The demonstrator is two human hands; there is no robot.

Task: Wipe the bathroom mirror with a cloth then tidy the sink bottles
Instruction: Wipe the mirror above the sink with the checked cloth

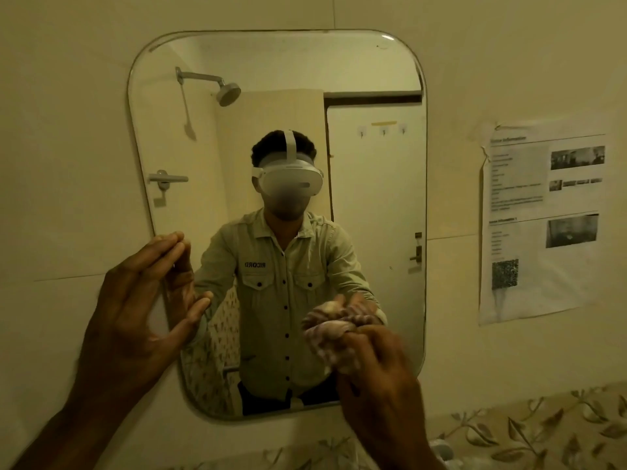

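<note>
Head: mirror (373, 198) upright; right hand (376, 364) presses cloth (327, 337).

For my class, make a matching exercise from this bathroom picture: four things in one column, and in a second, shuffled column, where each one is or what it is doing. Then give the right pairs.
Things:
1. left hand
2. right hand
3. cloth
4. paper notice

Places or states:
A. stuck on the wall to the right of the mirror
B. bunched up against the lower right of the glass
C. open, fingertips at the mirror's left edge
D. closed around the cloth

Pairs: 1-C, 2-D, 3-B, 4-A
</note>
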